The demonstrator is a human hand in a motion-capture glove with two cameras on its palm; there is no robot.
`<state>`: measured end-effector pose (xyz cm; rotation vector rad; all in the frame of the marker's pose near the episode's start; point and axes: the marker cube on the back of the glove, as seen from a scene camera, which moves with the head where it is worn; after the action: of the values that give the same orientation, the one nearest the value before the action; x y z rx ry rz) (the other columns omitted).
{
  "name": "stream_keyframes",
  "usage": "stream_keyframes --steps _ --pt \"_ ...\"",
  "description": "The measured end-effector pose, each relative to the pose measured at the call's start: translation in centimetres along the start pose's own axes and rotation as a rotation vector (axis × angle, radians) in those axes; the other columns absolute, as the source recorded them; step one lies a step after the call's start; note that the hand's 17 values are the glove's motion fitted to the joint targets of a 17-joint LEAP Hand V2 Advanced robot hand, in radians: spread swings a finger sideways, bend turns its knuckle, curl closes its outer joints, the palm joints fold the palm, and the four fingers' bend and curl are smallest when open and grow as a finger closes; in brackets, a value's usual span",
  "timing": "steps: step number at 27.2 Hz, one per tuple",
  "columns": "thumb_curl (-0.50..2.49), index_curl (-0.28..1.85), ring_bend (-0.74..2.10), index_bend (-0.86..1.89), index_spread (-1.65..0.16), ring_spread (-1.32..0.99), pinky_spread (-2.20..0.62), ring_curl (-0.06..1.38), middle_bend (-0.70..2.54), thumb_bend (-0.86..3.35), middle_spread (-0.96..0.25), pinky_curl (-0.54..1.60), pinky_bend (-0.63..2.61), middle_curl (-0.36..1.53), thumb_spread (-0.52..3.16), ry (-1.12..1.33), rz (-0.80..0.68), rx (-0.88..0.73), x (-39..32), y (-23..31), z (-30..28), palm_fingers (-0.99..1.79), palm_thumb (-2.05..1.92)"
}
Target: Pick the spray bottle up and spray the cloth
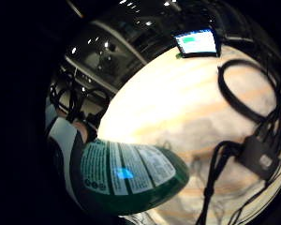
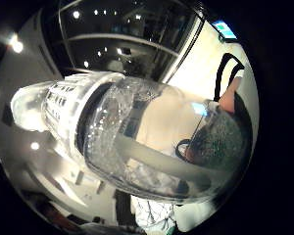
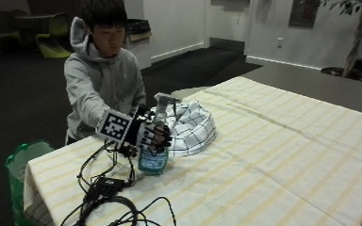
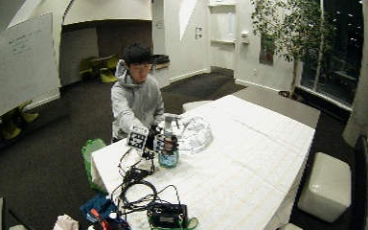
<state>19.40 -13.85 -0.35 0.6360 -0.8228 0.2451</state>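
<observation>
Black-gloved right hand (image 3: 148,134) grips the spray bottle (image 3: 154,155) upright, base at or just above the worktop (image 3: 281,155); the checked cloth (image 3: 190,129) lies just behind, on the nozzle's far side

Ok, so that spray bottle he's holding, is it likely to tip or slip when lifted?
Probably not slippery: the gloved right hand wraps round the spray bottle. It looks tall and narrow with blue liquid low down, so probably bottom-heavy and fairly steady. The checked cloth beside it looks floppy.

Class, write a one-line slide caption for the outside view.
A person's gloved right hand grips a spray bottle beside a checked cloth on the striped table.
</observation>
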Motion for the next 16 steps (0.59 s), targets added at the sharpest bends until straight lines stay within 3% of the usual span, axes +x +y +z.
stream_keyframes --steps 10,16 --pt "0.66 0.5 0.48 0.37 -0.22 -0.19 -0.22 0.4 0.48 -0.03 -0.12 0.36 0.36 0.46 0.15 0.487 -0.394 -0.426 -10.9 1.6 -0.7 1.35 1.04" --pt "0.68 0.51 0.49 0.36 -0.22 -0.19 -0.23 0.4 0.49 -0.03 -0.12 0.36 0.37 0.46 0.12 0.787 -0.51 -0.599 -15.8 3.7 -0.3 1.36 1.04"
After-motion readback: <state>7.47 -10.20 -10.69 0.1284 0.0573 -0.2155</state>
